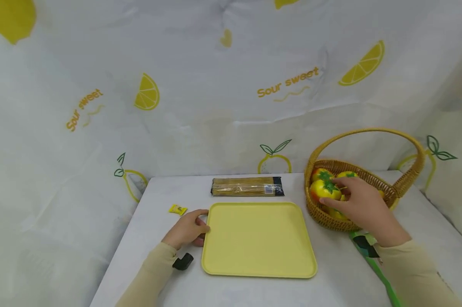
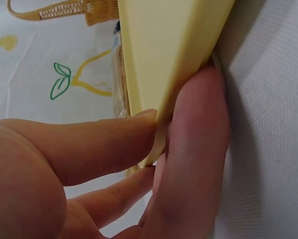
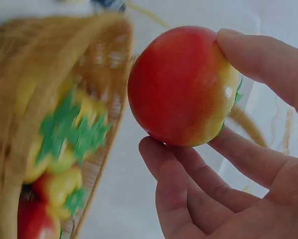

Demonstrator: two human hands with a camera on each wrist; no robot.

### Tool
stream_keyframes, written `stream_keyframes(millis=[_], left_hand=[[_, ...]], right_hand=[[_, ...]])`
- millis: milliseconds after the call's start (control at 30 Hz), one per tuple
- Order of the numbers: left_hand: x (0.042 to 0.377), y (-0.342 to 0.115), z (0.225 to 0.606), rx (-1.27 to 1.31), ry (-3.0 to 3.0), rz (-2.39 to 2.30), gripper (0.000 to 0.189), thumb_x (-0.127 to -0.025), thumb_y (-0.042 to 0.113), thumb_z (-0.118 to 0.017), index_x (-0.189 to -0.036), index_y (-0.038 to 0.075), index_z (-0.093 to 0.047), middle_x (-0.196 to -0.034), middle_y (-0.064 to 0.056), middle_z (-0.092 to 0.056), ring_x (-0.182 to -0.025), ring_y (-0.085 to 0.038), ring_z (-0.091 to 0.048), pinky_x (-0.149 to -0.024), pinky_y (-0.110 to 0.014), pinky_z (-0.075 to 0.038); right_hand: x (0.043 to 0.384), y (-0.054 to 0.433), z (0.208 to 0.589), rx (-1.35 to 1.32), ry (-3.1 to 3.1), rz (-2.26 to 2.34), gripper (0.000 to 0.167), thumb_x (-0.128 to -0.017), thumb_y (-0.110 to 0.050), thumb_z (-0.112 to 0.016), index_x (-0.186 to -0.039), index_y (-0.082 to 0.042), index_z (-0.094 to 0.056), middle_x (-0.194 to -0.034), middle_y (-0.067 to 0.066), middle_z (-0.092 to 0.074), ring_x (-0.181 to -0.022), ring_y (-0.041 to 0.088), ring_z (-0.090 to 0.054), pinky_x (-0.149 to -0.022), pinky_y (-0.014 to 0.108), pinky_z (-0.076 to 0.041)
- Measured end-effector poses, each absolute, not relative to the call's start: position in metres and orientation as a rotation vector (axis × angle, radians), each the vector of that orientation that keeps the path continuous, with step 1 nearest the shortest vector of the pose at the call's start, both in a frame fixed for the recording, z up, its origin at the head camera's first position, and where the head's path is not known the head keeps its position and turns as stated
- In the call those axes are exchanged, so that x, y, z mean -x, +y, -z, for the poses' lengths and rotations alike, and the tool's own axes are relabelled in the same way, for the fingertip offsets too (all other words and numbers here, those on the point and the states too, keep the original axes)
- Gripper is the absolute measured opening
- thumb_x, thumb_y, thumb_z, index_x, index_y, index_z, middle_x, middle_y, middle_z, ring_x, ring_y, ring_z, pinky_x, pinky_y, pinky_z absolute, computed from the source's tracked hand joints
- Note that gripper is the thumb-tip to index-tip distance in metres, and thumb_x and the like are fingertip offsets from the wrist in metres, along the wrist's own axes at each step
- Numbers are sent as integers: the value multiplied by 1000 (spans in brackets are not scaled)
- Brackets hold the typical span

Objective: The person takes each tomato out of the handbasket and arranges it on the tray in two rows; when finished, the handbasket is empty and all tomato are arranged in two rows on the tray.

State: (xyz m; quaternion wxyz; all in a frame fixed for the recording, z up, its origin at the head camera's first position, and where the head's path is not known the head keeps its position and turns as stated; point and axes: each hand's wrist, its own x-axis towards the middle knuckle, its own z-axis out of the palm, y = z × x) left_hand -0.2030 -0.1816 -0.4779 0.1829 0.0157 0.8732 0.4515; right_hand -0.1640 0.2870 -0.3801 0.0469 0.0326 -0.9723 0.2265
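Note:
My left hand [image 1: 187, 229] pinches the left rim of a pale yellow rectangular tray [image 1: 258, 241]. In the left wrist view the thumb lies on the upper edge of the tray [image 2: 161, 45] and fingers are beneath it. My right hand [image 1: 363, 207] holds a red-and-yellow tomato [image 1: 325, 189] with a green leafy top, over the left side of a wicker basket [image 1: 330, 224]. The right wrist view shows thumb and fingertips around the tomato [image 3: 181, 87], beside the rim of the basket [image 3: 120, 59]. More such tomatoes [image 3: 59, 191] lie inside the basket.
Behind the tray lies a clear packet of dry noodles [image 1: 242, 187] with dark ends. A small yellow wrapped candy [image 1: 178, 209] is left of the tray. Under my right forearm lies a green-and-black packet [image 1: 369, 251]. The basket's tall handle [image 1: 365, 130] arches over it.

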Motion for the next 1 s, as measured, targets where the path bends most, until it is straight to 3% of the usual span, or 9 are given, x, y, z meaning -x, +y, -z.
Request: stream_keyframes(millis=[133, 267, 700, 1000], left_hand=[[204, -183, 480, -51, 2461, -1272, 62, -100, 11, -77, -157, 11, -54, -106, -10, -67, -76, -15, -72, -65, -32, -67], [206, -184, 482, -50, 2439, -1297, 62, -100, 11, -76, -157, 12, -54, -106, -11, -67, -73, -16, -73, -65, -32, -67], [208, -186, 481, -11, 2397, -1336, 62, -99, 12, -76, -157, 13, -55, -107, -12, -67, -80, -17, -74, -65, -33, -68], [208, -185, 480, 10, 2399, -1314, 62, -99, 15, -77, -157, 15, -55, -106, -11, -66, -80, -18, -74, -65, -32, -68]], right_hand=[[168, 252, 387, -143, -2936, -770, 79, -92, -53, -84, -145, 2, -62, -133, 28, -65, -113, 43, -65, -90, 60, -61], [173, 220, 396, -194, -2916, -836, 74, -91, -48, -87, -142, 0, -64, -132, 24, -67, -109, 38, -65, -89, 56, -61], [198, 127, 443, -391, -2939, -1056, 60, -90, -32, -91, -139, -8, -69, -139, 16, -71, -117, 36, -69, -99, 54, -61], [205, 85, 458, -386, -2907, -1198, 57, -86, -24, -94, -136, -12, -71, -140, 10, -71, -123, 30, -68, -108, 51, -60]])
